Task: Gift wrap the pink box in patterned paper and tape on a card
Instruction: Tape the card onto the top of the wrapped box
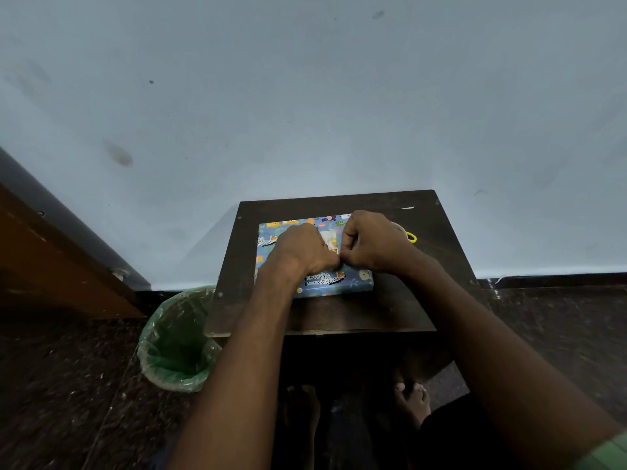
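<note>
Pale blue-grey wall (305,96), matt and scuffed with a few dark marks, fills the upper view; a dark speckled floor (68,385) runs below it. Against the wall stands a small dark wooden table (339,313), square-cornered, its top worn and dull.

On the table top lies the wrapped box (356,281), flat and rectangular, its long axis running left to right, parallel to the table's far edge. It sits toward the far half of the top, closer to the left edge than to the right. The patterned paper is blue, smooth, printed with spotted cats and leaves. Its near right corner is sharply folded.

On the upper face of the box, between the two hands, rests a small pale card (329,239), cream and yellow; its print is too small to read.

The left hand (302,249) lies on the box with fingers curled, its fingertips meeting those of the right hand at the card's near edge. The right hand (373,242) is likewise curled, thumb and forefinger pinched together at that same spot. Whether they pinch the card or a strip of tape cannot be told.

A yellow loop-shaped object (411,237) shows just behind the right hand, mostly hidden.

Beside the table's near left corner stands a round bin (176,340) lined with crinkled green plastic. A brown wooden panel (51,259) stands at left.
</note>
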Demonstrator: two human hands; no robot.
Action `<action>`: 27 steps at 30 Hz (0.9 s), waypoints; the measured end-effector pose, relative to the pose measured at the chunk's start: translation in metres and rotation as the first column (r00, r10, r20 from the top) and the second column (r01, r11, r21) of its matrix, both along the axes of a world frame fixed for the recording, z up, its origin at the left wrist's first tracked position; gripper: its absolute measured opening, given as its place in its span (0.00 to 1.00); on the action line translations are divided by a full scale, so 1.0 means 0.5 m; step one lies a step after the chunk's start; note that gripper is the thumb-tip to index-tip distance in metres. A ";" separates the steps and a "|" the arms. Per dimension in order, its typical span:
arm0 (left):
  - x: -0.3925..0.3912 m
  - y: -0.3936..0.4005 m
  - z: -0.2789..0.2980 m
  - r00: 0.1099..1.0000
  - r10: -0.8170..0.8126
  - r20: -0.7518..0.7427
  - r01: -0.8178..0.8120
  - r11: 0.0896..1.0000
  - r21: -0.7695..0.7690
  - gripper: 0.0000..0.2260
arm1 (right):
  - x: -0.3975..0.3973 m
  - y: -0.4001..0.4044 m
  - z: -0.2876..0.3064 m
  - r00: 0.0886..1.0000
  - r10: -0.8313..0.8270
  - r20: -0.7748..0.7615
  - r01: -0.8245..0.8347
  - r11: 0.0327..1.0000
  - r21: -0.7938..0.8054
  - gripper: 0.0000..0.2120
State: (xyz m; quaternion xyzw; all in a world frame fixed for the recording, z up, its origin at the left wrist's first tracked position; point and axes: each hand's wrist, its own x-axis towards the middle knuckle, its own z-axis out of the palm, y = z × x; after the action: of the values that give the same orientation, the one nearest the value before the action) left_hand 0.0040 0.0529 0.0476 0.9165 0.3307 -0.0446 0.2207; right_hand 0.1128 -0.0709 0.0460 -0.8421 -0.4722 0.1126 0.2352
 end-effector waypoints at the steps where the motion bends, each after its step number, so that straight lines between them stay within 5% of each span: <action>1: 0.004 0.000 -0.002 1.000 0.005 -0.018 -0.004 1.000 0.024 0.19 | 0.002 0.002 -0.001 1.000 0.005 -0.008 -0.005 1.000 -0.010 0.04; 8: -0.005 0.022 -0.002 0.999 0.038 -0.038 -0.038 0.999 0.002 0.24 | 0.014 -0.004 -0.007 0.991 -0.003 -0.134 0.016 0.995 0.095 0.18; 16: -0.028 0.040 0.010 0.995 0.034 0.095 -0.013 0.976 -0.219 0.04 | 0.010 -0.002 -0.001 0.950 -0.015 -0.311 0.040 0.996 0.074 0.10; 19: -0.018 0.028 0.002 0.984 0.081 0.160 -0.051 0.982 -0.180 0.04 | 0.000 -0.001 0.000 0.966 -0.002 -0.260 0.015 0.999 0.047 0.13; 27: 0.015 0.013 -0.004 0.924 0.168 0.345 -0.133 0.983 -0.123 0.10 | 0.025 -0.004 -0.021 0.910 -0.080 -0.408 0.134 0.985 0.105 0.14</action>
State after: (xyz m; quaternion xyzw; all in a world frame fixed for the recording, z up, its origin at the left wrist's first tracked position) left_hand 0.0113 0.0595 0.0455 0.8695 0.3527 0.1220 0.3236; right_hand 0.1253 -0.0730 0.0353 -0.8084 -0.3731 0.2390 0.3876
